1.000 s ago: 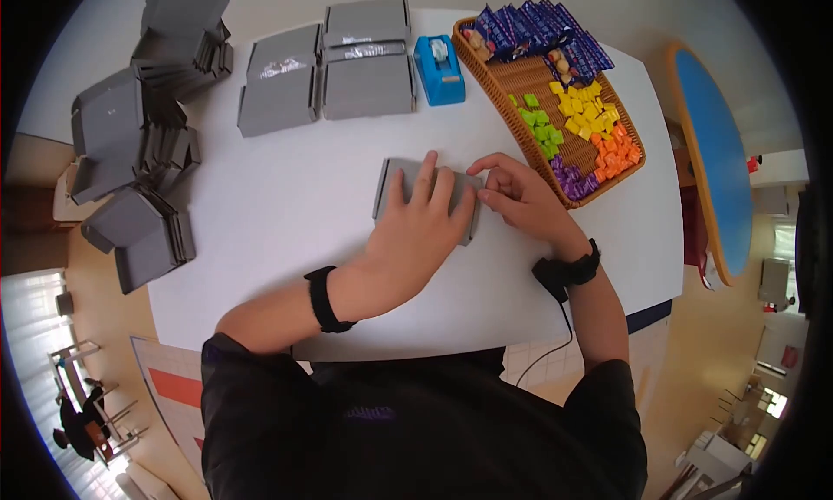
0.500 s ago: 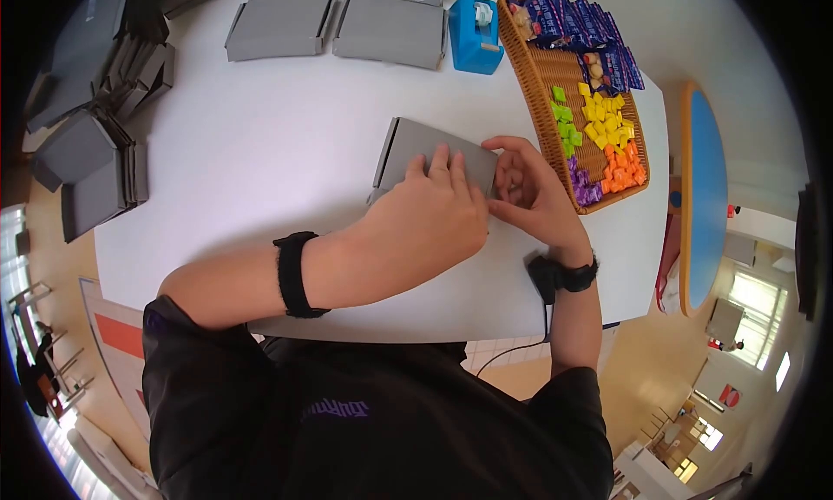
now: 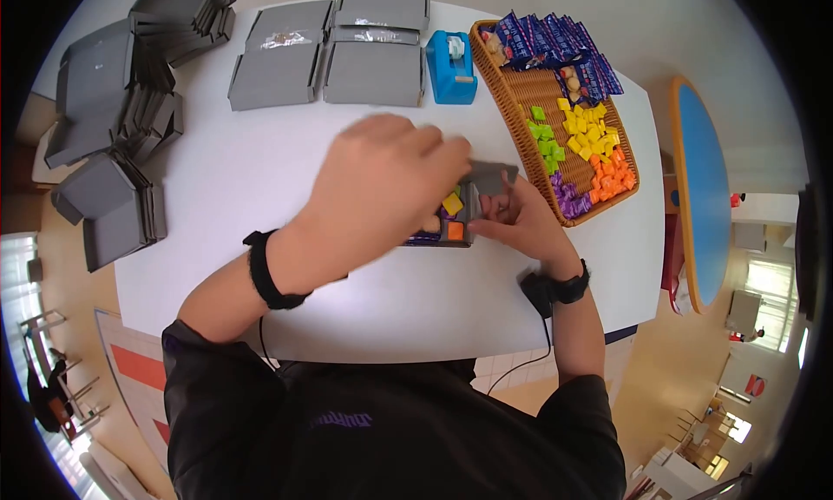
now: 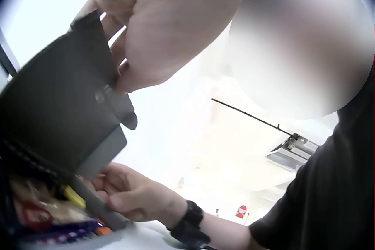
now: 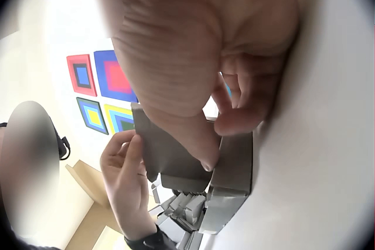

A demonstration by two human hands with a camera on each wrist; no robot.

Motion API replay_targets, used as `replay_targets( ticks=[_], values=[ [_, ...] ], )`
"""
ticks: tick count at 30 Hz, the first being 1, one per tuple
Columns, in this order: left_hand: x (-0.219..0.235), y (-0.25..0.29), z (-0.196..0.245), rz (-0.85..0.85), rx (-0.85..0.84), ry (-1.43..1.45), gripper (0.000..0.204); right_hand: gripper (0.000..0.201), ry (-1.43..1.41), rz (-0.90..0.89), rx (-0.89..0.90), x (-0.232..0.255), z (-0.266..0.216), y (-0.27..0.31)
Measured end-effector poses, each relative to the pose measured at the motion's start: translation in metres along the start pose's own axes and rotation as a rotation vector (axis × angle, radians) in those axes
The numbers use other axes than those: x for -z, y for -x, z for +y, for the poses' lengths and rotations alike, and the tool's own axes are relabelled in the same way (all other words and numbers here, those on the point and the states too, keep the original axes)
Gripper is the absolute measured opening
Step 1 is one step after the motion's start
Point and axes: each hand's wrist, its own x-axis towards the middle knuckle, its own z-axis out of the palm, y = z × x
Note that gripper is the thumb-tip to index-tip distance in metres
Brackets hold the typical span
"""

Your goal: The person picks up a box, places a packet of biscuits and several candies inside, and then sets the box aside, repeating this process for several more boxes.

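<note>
A small grey cardboard box (image 3: 474,201) sits on the table with its lid (image 4: 58,98) raised. The left hand (image 3: 377,183) pinches the lid's edge, as the right wrist view shows from across the box. Inside lie a yellow wrapped candy (image 3: 452,205), an orange candy (image 3: 455,231) and a snack packet (image 4: 58,232) in purple-blue wrapping. At the box's right end, the right hand (image 3: 525,218) holds the side wall, thumb near the inner face and fingers curled on the outside. The left hand and forearm hide much of the box in the head view.
A wicker basket (image 3: 512,114) at the right holds snack packets (image 3: 555,49) and green, yellow, orange and purple candies. A blue tape dispenser (image 3: 452,70) stands beside closed grey boxes (image 3: 373,73) at the back. Stacks of open grey boxes (image 3: 113,205) line the left.
Earlier the box was closed under the left hand's flat fingers. Now that hand has risen with the lid, and the contents show. The right hand stays at the box's right end.
</note>
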Motion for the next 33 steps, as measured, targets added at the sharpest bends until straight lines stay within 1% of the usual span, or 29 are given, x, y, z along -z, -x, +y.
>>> replay_targets(
  ticks=[1,4,5,6,8,9,10,12,13,16,19,22,25,28,31,33],
  values=[
    [-0.003,-0.001,-0.010,0.041,0.064,-0.075,0.019,0.065,-0.005,0.015,0.009,0.000,0.003,0.000],
    [-0.019,-0.003,-0.044,0.079,0.349,0.147,0.019,0.057,-0.009,-0.016,0.052,-0.001,-0.010,-0.001],
    [-0.015,-0.005,-0.047,-0.061,0.541,0.325,0.026,0.054,-0.017,-0.025,0.052,0.000,-0.011,-0.001],
    [-0.022,-0.002,-0.052,-0.006,0.556,0.415,0.030,0.051,-0.025,-0.033,0.052,0.001,-0.011,-0.002],
    [-0.060,0.017,-0.068,0.105,0.581,0.606,0.038,0.045,-0.042,-0.055,0.058,0.004,-0.009,-0.003],
    [-0.068,0.019,-0.066,0.080,0.743,0.799,0.047,0.043,-0.053,-0.070,0.060,0.006,-0.006,-0.003],
    [-0.073,0.022,-0.063,0.108,0.845,0.971,0.049,0.041,-0.065,-0.085,0.058,0.007,-0.004,-0.002],
    [-0.075,0.019,-0.045,0.163,1.055,1.323,0.053,0.037,0.019,-0.106,0.032,0.010,-0.004,0.000],
    [-0.076,0.018,-0.041,0.159,1.098,1.345,0.056,0.035,0.063,-0.120,0.014,0.010,-0.005,0.000],
    [-0.081,0.023,-0.043,0.187,1.138,1.470,0.055,0.031,0.016,-0.084,0.015,0.007,-0.005,-0.001],
    [-0.080,0.025,-0.047,0.135,1.192,1.468,0.055,0.025,0.060,-0.034,0.044,0.004,-0.002,-0.003],
    [-0.085,0.027,-0.052,0.132,1.088,1.463,0.053,0.021,0.106,0.030,0.047,0.001,0.000,-0.004],
    [-0.082,0.026,-0.055,0.143,1.098,1.562,0.054,0.019,0.135,0.048,0.046,0.000,-0.002,-0.004],
    [-0.081,0.026,-0.056,0.134,1.066,1.514,0.053,0.019,0.118,0.040,0.059,0.001,-0.002,-0.004],
    [-0.080,0.026,-0.056,0.077,1.069,1.447,0.051,0.018,0.104,0.038,0.091,0.001,0.002,-0.003],
    [-0.081,0.024,-0.054,0.079,1.066,1.385,0.050,0.017,0.089,0.029,0.087,0.002,-0.003,-0.002]
  ],
)
